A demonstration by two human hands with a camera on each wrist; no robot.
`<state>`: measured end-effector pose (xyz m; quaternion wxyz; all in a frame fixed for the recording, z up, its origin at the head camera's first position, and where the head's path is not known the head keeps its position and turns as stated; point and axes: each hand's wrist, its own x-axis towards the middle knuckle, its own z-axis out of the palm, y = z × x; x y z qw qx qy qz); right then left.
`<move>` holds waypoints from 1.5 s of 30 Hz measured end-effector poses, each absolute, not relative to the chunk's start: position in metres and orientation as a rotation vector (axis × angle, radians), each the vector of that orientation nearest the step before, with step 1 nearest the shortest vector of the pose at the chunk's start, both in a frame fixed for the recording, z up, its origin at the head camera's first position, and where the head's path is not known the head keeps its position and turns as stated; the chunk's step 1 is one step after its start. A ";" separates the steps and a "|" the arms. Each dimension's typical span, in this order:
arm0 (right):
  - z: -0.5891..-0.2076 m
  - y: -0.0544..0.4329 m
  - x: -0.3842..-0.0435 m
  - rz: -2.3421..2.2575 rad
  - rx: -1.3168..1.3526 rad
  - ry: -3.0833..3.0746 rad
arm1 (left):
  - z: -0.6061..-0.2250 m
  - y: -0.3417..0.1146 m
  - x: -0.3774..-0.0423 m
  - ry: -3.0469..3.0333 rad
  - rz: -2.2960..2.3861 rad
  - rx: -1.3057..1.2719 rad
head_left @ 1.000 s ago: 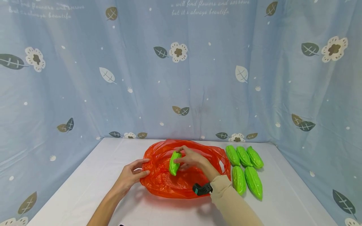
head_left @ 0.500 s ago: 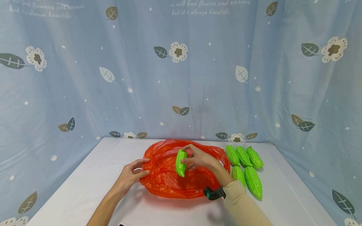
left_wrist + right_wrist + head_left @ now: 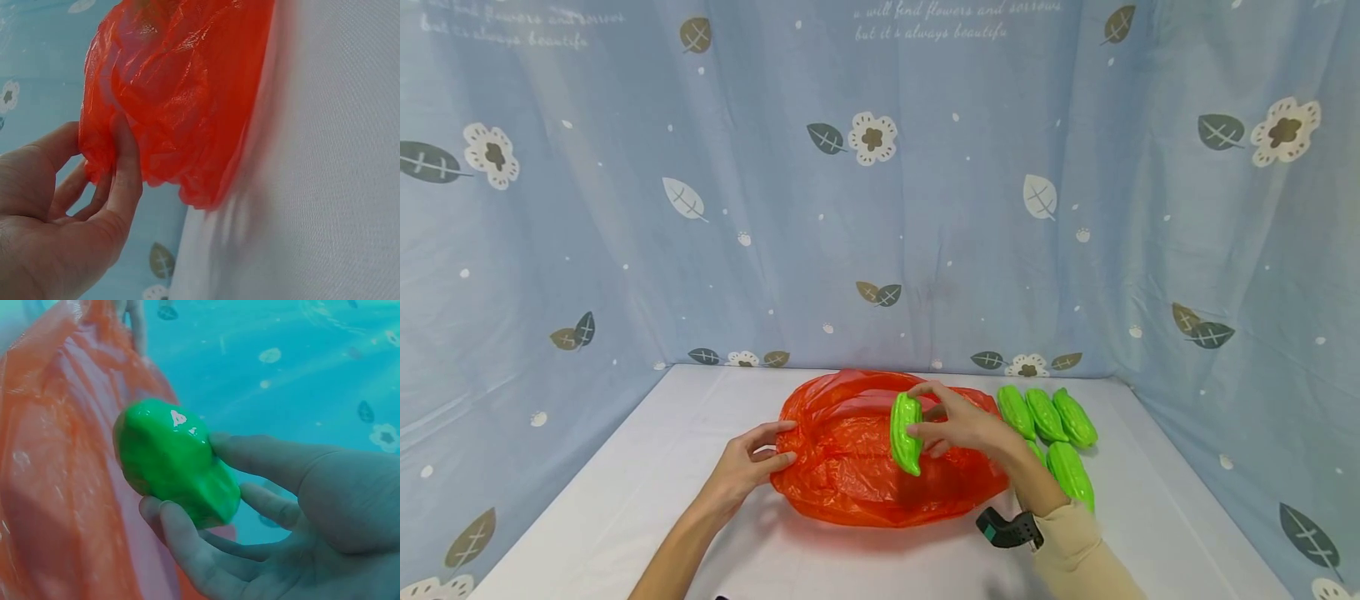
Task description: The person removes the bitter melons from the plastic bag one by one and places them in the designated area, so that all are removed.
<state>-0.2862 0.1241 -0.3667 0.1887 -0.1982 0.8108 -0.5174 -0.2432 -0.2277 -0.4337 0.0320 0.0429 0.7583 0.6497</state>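
A red plastic bag (image 3: pixel 842 505) lies with its mouth spread wide in the middle of the white table. Its left edge is pinched by my left hand (image 3: pixel 743 467); in the left wrist view the thin film (image 3: pixel 181 106) bunches between thumb and fingers. My right hand (image 3: pixel 964 423) holds a glossy, ridged green bitter melon (image 3: pixel 906 437) above the bag's right half, thumb on one side and fingertips on the other. In the right wrist view this bitter melon (image 3: pixel 165 450) shows end-on, in front of the bag.
Several more bitter melons (image 3: pixel 1071 471) lie in two rows to the right of the bag, partly hidden by the right arm. A dark strap (image 3: pixel 1009 529) sits on the right wrist. Blue patterned curtains (image 3: pixel 880 208) close off the table's back and sides.
My right hand has moved right with the bitter melon, from over the bag's middle to its right half. The left hand has stayed at the bag's left edge.
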 end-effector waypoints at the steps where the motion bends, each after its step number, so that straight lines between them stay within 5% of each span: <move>1: -0.365 0.128 -0.284 -1.457 -0.570 2.284 | -0.434 -0.228 -0.243 2.336 2.001 0.131; 15: -0.353 0.185 -0.262 -1.409 -0.691 2.366 | -0.434 -0.227 -0.243 2.342 1.994 0.129; 45: -0.356 0.324 -0.239 -1.246 -0.469 2.478 | -0.434 -0.226 -0.241 2.344 1.988 0.126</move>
